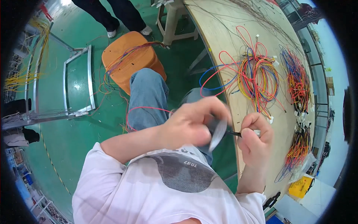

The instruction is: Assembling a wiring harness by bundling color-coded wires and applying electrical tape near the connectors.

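Observation:
In front of my lap, my left hand point(197, 121) curls round what looks like a roll of tape point(219, 135), a grey disc smeared by motion. A short dark strand point(234, 133) spans from the roll to my right hand point(258, 136). The fingers of that hand pinch the strand together with a small white piece point(257, 132), perhaps a connector; most of it is hidden. A red wire point(149, 108) crosses my left knee and passes behind my left wrist. Just beyond my right hand, a coiled bundle of coloured wires point(257, 80) lies on the table.
The wooden table point(233, 108) edge runs along my right. More wire bundles point(298, 80) lie at its far side, near a yellow bag point(300, 187). An orange stool point(130, 56) holding wires stands ahead. Beyond it are a person's legs point(112, 15). A metal frame point(65, 89) is at left.

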A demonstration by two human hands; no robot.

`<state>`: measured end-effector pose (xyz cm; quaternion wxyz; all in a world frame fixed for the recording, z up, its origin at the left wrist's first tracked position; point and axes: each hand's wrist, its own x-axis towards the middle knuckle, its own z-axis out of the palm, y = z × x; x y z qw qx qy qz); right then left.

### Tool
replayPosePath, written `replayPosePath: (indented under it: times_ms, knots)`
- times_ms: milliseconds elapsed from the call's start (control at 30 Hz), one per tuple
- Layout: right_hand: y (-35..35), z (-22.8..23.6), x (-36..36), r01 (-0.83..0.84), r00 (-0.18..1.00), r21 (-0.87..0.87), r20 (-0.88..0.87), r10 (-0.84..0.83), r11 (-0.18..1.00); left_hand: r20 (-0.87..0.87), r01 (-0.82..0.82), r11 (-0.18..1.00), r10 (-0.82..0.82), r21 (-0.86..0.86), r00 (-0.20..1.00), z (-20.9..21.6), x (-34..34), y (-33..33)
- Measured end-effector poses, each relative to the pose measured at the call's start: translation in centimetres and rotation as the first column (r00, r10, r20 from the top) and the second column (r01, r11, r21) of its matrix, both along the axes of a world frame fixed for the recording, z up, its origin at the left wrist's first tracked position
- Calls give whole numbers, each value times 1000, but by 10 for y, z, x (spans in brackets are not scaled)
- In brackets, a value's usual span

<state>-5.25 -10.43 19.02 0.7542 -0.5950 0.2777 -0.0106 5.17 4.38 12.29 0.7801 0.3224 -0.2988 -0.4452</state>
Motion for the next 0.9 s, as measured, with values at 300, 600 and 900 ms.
replayPosePath:
  times_ms: [300, 600, 900]
  knots:
    - [21, -12, 13, 117, 951, 75, 278, -133, 990, 224, -305, 933, 262, 188, 939, -1, -9, -6]
    - [29, -17, 23, -38, 988, -442, 116, 99, 896, 588, -412, 847, 154, 334, 794, -8, -9, 3]
    - [37, -25, 27, 117, 879, -616, 429, 207, 779, -494, -10, 971, 130, 238, 860, 5, 8, 7]
